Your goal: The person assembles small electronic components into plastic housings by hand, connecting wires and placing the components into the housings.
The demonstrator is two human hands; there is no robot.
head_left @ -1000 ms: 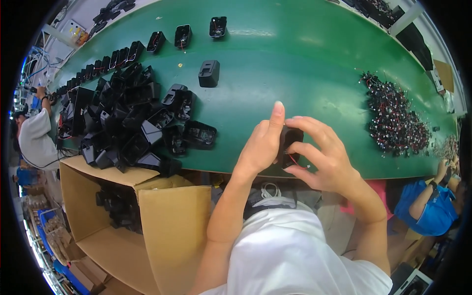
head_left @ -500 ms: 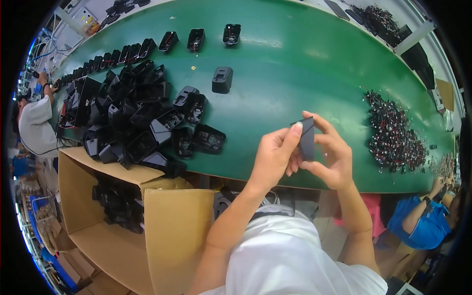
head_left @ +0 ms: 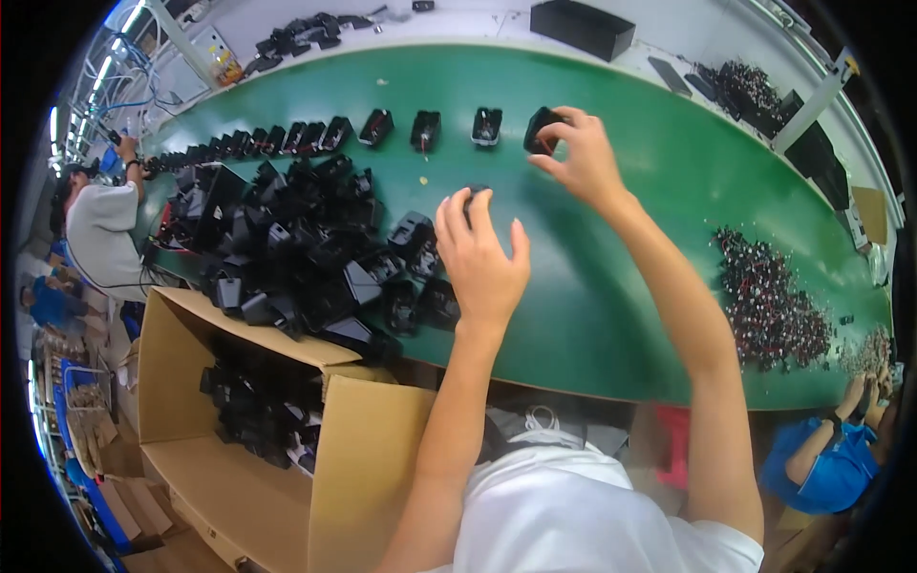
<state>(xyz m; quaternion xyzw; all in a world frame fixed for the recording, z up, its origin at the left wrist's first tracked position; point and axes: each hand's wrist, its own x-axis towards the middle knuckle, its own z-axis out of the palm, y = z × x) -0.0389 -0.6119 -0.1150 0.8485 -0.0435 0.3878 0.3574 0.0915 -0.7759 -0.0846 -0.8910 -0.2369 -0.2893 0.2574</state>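
My right hand (head_left: 585,160) is at the far middle of the green table. Its thumb and fingers close around a black plastic housing (head_left: 538,130), which stands with its open side up at the right end of a row. Lower and further left, my left hand (head_left: 480,260) reaches forward, palm down, with fingers stretched and thumb apart. Its fingertips are over another black housing (head_left: 475,194), mostly hidden beneath them; whether they touch it I cannot tell. Nearest in the row is an open housing (head_left: 486,126) with red wires inside.
A large heap of black housings (head_left: 287,239) covers the left of the green table (head_left: 592,315). An open cardboard box (head_left: 373,468) with black parts stands before it. Small wired parts (head_left: 769,301) are piled at right. Co-workers sit at far left (head_left: 103,229) and right (head_left: 820,468).
Both hands were together near my body, holding a dark housing. They have parted and moved forward, the right to the row's end, the left over the single housing. The view has shifted too.
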